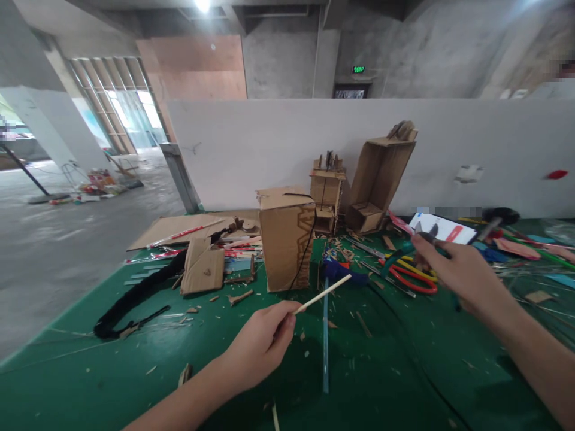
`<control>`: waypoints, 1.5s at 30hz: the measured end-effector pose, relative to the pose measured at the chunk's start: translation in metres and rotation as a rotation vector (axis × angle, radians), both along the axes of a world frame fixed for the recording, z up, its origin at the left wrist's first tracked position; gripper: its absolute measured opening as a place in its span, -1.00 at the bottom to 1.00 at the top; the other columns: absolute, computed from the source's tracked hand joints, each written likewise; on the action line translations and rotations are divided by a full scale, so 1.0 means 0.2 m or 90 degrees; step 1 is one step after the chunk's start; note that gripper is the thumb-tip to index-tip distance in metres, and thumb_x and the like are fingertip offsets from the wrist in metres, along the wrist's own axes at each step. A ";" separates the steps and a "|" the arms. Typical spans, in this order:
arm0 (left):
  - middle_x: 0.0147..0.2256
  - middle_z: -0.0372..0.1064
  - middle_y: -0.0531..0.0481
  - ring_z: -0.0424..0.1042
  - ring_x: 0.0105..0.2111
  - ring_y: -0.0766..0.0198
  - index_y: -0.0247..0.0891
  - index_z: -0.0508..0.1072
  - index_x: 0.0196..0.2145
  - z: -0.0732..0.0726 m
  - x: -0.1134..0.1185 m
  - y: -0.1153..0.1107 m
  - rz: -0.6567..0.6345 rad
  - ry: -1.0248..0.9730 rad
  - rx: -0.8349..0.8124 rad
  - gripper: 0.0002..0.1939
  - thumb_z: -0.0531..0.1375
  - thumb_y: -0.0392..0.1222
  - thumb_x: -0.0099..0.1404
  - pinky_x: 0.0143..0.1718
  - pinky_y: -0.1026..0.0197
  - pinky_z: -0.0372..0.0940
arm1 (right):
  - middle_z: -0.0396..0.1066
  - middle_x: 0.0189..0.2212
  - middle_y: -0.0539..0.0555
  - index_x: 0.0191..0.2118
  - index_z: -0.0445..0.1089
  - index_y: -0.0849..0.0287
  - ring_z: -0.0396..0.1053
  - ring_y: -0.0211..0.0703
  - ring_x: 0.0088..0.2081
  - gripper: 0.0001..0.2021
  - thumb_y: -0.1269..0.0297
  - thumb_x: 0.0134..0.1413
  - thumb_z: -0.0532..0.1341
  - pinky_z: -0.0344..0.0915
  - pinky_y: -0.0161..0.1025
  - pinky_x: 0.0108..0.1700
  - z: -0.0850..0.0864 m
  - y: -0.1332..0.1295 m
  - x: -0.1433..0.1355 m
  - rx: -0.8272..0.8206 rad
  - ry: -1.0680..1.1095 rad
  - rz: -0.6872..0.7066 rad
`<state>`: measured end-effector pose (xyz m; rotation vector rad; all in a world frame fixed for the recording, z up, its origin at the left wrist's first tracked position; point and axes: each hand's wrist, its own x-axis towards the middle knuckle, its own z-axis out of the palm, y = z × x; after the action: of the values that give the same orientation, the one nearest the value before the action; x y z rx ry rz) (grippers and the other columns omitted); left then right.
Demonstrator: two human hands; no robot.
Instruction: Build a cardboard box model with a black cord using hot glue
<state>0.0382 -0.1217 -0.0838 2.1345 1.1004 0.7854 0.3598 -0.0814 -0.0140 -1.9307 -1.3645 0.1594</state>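
My left hand (265, 341) is closed on a thin pale wooden stick (326, 294), which points up to the right. In my right hand (453, 263), at the right, is a pair of cutters with dark jaws (426, 230) and green handles, held above the table. Beyond the stick stands an upright cardboard box (285, 245) with a black cord over its top and down its side. A blue glue gun (344, 273) lies right of the box, with a clear glue stick (326, 347) extending toward me.
Scissors with red and yellow handles (413, 278) lie near the right hand. Two cardboard structures (327, 191) (381, 173) stand against the white partition (251, 143). Cardboard pieces (203, 269), a black fuzzy strip (135, 299) and scraps lie on the green table (224, 371).
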 end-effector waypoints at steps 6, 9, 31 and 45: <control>-0.48 0.23 0.07 0.13 -0.54 0.38 -0.25 0.33 -0.15 0.01 0.00 0.01 0.005 -0.008 -0.004 -0.75 -0.09 -0.19 0.36 -0.51 0.32 0.03 | 0.17 -0.55 -0.05 -0.56 0.29 0.20 -0.08 -0.44 -0.63 -0.58 -0.10 -0.24 0.31 -0.23 -0.45 -0.74 0.00 -0.03 -0.20 -0.007 0.535 0.200; -0.52 0.14 0.12 0.09 -0.56 0.38 -0.27 0.30 -0.13 0.02 0.00 0.01 0.009 -0.031 -0.030 -0.75 -0.08 -0.15 0.36 -0.53 0.32 0.01 | 0.07 -0.64 -0.13 -0.53 0.25 0.19 -0.12 -0.48 -0.66 -0.64 0.04 -0.24 0.36 -0.28 -0.52 -0.75 0.01 -0.09 -0.29 -0.069 0.653 0.271; -0.49 0.08 0.10 0.09 -0.50 0.36 -0.25 0.19 -0.35 -0.02 0.02 -0.04 0.023 -0.102 -0.121 -0.68 -0.16 0.00 0.38 -0.45 0.29 0.09 | 0.37 -0.22 0.06 -0.13 0.33 0.06 0.34 -0.14 -0.14 -0.70 0.17 -0.03 0.26 0.29 -0.15 -0.11 -0.17 -0.14 -0.64 -0.194 0.802 0.620; -0.57 -0.08 0.17 -0.04 -0.60 0.41 -0.26 0.24 -0.10 -0.03 -0.02 0.01 0.093 -0.348 -0.163 -0.66 -0.09 0.02 0.37 -0.62 0.36 -0.07 | 0.32 -0.01 0.09 -0.04 0.28 0.03 0.21 -0.01 0.06 -0.67 0.36 0.01 0.10 0.06 0.04 0.10 -0.10 -0.15 -0.52 0.000 0.160 0.555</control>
<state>0.0346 -0.1190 -0.0891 1.5099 0.9981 1.1428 0.2551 -0.1124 -0.0334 -1.1411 -1.9221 0.7834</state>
